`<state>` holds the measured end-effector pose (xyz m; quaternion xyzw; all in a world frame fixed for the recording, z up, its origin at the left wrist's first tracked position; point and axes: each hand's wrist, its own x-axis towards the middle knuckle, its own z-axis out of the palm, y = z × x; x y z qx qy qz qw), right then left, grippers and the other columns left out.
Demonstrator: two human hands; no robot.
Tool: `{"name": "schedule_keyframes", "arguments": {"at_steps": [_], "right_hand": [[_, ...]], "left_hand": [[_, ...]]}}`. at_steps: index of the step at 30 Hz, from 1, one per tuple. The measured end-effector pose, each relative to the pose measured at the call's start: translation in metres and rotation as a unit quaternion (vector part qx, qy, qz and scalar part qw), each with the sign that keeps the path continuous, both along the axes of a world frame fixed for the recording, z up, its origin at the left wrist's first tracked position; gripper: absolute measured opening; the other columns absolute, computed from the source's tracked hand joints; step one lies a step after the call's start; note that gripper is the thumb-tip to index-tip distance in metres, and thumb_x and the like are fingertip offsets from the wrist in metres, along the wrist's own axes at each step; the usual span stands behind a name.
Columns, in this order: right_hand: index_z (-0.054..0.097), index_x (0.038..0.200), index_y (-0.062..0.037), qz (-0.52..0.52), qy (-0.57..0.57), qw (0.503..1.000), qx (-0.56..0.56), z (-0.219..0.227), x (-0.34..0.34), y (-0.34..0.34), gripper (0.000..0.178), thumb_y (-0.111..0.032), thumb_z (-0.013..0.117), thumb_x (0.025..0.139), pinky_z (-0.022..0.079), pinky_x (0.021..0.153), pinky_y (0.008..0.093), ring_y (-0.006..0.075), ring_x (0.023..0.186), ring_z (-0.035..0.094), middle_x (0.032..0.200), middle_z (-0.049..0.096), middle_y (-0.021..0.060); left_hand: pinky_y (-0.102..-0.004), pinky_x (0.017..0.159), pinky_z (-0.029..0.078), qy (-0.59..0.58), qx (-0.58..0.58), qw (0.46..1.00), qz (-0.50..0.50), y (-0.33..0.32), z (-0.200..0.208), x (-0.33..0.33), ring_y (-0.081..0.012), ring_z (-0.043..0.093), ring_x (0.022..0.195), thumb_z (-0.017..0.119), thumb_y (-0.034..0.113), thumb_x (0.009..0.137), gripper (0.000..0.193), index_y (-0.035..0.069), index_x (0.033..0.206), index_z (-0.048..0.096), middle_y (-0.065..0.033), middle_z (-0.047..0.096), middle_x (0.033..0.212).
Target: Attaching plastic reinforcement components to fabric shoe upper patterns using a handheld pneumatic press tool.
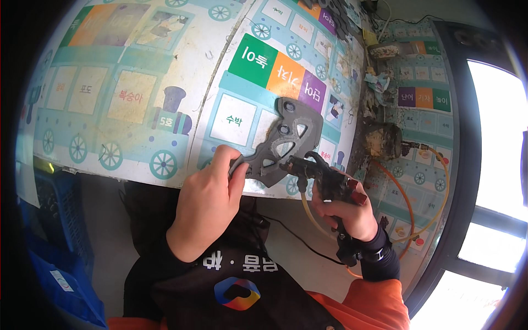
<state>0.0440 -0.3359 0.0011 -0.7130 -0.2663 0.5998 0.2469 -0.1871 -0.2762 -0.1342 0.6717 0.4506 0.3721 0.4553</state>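
Observation:
My left hand (206,198) pinches the near left end of a dark grey, flat moulded part (308,129) between thumb and fingers. The part is curved, with several rounded triangular cut-outs and two round recesses, and lies over the printed table sheet, tilted across it. In my right hand (355,214) is a black spray gun (322,176) with dark red knobs at its back, the fingers wrapped round its handle. Its nozzle points left, close to the part's near right edge. A pale hose (307,212) runs down from the gun's front.
More dark grey parts (340,19) lie at the table's far edge. A glue-crusted pot (383,140) stands beyond the table's right side, near orange and yellow hoses (404,184). Blue plastic crates (58,275) stand low at the left. A bright window (498,143) fills the right.

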Motion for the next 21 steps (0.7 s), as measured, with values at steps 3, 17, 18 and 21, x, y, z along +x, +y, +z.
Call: {"name": "schedule_keyframes", "arguments": {"at_steps": [3,17,18,21], "right_hand": [[0.06,0.117,0.0001,-0.009,0.004,1.0,-0.003,0.003,0.001,-0.005,0.034,0.008,0.065,0.084,0.034,0.049,0.0221,0.0049,0.056,0.049,0.085,0.064,0.0013],[0.06,0.118,-0.0002,0.018,0.001,1.0,0.006,0.002,-0.011,0.004,0.033,0.007,0.065,0.086,0.035,0.05,0.0219,0.0045,0.056,0.048,0.087,0.064,0.002],[0.06,0.118,-0.0007,0.018,-0.004,1.0,-0.001,0.002,-0.011,0.004,0.033,0.006,0.065,0.086,0.035,0.05,0.0218,0.0045,0.056,0.049,0.087,0.065,0.0022],[0.06,0.122,-0.0008,-0.013,0.002,1.0,0.017,-0.003,-0.014,-0.003,0.037,0.005,0.065,0.086,0.035,0.05,0.0221,0.0048,0.057,0.049,0.089,0.067,0.0025]], "left_hand": [[-0.0474,0.056,0.05,0.039,-0.011,0.999,-0.035,0.002,0.004,-0.003,-0.0391,0.068,0.065,0.069,0.008,0.099,0.021,0.003,0.108,0.052,-0.0191,0.065,0.073],[-0.0407,0.049,0.039,0.002,-0.004,1.0,0.007,-0.003,0.0,0.001,-0.0311,0.056,0.05,0.073,0.003,0.096,0.019,0.003,0.107,0.057,-0.0137,0.053,0.06],[-0.0407,0.049,0.039,0.003,-0.005,1.0,0.008,-0.003,0.001,0.0,-0.0311,0.056,0.05,0.073,0.003,0.096,0.019,0.003,0.107,0.057,-0.0137,0.053,0.06],[-0.0466,0.054,0.049,0.028,-0.023,0.999,-0.036,-0.002,0.004,-0.003,-0.0383,0.066,0.061,0.069,0.008,0.099,0.019,0.003,0.106,0.053,-0.0177,0.065,0.072]]}}
